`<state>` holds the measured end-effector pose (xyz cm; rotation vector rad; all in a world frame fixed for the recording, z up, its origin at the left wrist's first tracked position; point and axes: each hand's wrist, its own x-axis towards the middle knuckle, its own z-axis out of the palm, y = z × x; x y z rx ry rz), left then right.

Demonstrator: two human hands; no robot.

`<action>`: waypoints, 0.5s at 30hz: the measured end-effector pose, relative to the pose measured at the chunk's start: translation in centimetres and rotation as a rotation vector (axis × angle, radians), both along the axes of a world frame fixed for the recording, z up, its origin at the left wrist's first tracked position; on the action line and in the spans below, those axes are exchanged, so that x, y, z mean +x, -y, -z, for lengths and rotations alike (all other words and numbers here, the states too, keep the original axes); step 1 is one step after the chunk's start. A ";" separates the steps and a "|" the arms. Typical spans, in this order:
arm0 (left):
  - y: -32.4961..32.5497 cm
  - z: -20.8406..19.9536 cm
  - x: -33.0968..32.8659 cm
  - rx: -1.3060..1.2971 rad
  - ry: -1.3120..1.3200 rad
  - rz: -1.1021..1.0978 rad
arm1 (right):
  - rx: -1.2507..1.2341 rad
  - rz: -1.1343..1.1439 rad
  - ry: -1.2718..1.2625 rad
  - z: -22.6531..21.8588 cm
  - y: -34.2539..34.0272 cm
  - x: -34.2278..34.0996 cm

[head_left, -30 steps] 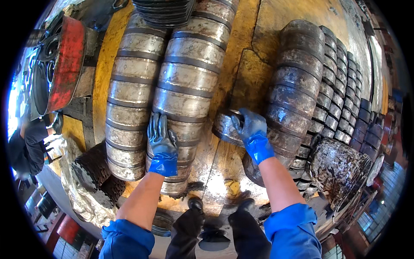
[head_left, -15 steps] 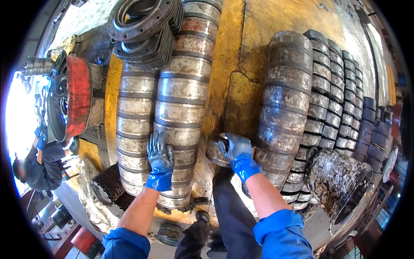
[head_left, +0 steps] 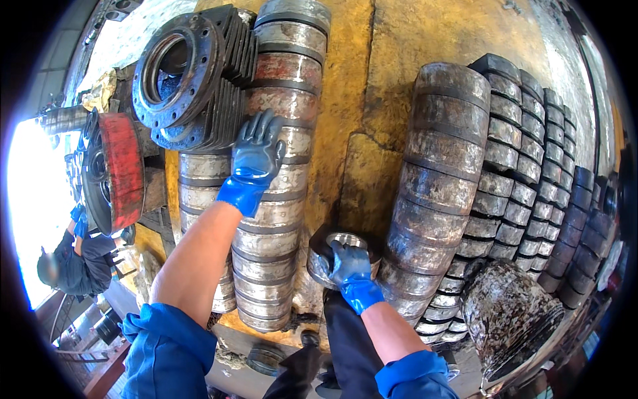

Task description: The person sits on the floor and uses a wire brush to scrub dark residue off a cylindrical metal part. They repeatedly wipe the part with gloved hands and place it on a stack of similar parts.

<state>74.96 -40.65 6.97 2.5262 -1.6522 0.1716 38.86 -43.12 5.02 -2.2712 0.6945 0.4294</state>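
Note:
Blue gloves cover both of my hands. My left hand (head_left: 259, 149) lies with its fingers stretched out on a long row of worn metal rings (head_left: 269, 213), close to a dark finned cylinder with a bolt-hole flange (head_left: 176, 73). My right hand (head_left: 350, 269) grips a thick metal ring (head_left: 318, 261) by its near rim, just in front of my legs. The ring's round opening shows beyond the glove, while the fingertips are partly hidden. A second row of rings (head_left: 196, 173) runs along the left, partly under my forearm.
To the right stands another row of larger rings (head_left: 444, 159), with several rows of smaller rings (head_left: 502, 149) beyond it. A crusted, rusty cylinder (head_left: 508, 309) lies near right. At far left are a red drum-like part (head_left: 124, 171) and another person (head_left: 76, 263). The yellow floor (head_left: 372, 159) is stained.
My left hand has slid farther up the row toward the flanged cylinder. My right hand has closed on the ring's rim, and the ring now sits nearer my legs. The view has shifted.

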 end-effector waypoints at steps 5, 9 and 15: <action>0.6 2.1 0.9 0.017 -0.024 -0.094 | 0.073 -0.020 -0.027 -0.3 1.3 1.1; 0.7 1.8 1.1 0.027 -0.096 -0.104 | 0.172 -0.160 -0.243 0.4 2.1 2.1; 0.3 1.4 1.4 0.076 -0.127 -0.124 | 0.500 -0.380 -0.684 4.4 3.5 5.1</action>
